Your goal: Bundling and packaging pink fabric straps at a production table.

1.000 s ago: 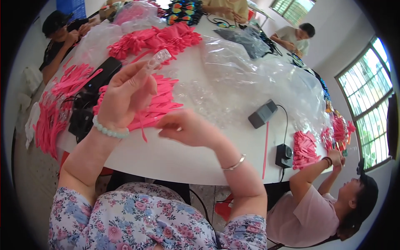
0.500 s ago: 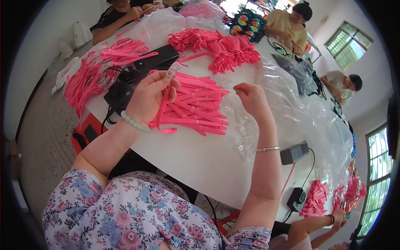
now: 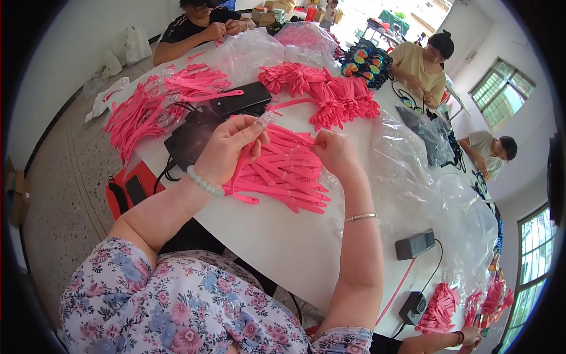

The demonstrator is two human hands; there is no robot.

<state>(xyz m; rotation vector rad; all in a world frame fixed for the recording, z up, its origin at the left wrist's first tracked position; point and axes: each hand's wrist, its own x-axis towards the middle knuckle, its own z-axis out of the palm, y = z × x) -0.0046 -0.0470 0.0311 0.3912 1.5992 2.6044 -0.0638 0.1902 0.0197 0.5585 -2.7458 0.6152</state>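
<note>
Raised over the table's left half, my left hand (image 3: 236, 147) is closed on a pink strap (image 3: 238, 183) whose lower end hangs down beside the wrist. A clear plastic buckle (image 3: 267, 120) pokes out between its thumb and finger. My right hand (image 3: 336, 152) is pinched closed at the right end of a pink strap (image 3: 292, 137) along the far edge of the pile; its fingertips are partly hidden. Under and between both hands lies the pile of pink straps (image 3: 280, 174), many with clear loops on them.
A heap of pink straps with buckles (image 3: 141, 118) lies at left, beside a black box (image 3: 239, 99). Bundled pink straps (image 3: 336, 97) lie beyond the pile. Clear plastic bags (image 3: 407, 159) cover the right side. A grey adapter (image 3: 414, 245) sits near right. Several people work around the table.
My right hand has moved left and down to the edge of the strap pile. My left hand keeps its strap and buckle. The whole view has shifted slightly.
</note>
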